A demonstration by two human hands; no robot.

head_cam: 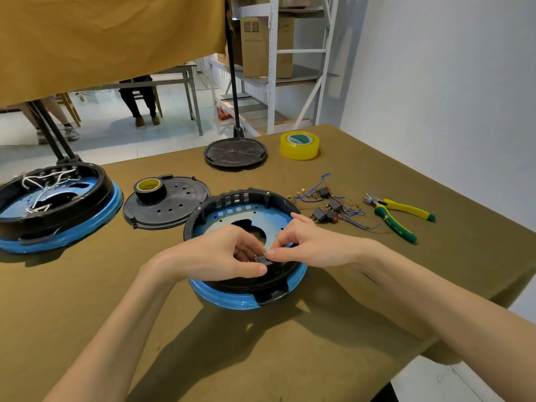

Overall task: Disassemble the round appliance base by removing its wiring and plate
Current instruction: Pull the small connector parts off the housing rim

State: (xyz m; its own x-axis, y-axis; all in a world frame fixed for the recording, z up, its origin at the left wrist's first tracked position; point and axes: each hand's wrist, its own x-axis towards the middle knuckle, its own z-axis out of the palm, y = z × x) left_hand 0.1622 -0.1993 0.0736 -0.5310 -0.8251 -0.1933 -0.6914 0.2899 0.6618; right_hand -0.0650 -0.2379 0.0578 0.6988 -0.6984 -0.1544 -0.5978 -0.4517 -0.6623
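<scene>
A round appliance base [232, 297], black with a blue film-wrapped rim, lies open on the table in front of me. Its inside shows a light blue plate [272, 219] with a dark hole in the middle. Over its near inner wall both hands meet on a small black switch [262, 259]. My left hand [223, 253] pinches it from the left with thumb and fingers. My right hand [301, 245] pinches it from the right. Removed switches with blue wires [330, 206] lie to the right of the base.
A second base [58, 227] with white wiring stands at the left. A black cover plate [174, 210] carries a roll of black tape [149, 189]. Another black disc [235, 153], yellow tape [299, 145] and yellow-green pliers [397, 213] lie further back and right. The table edge runs close on the right.
</scene>
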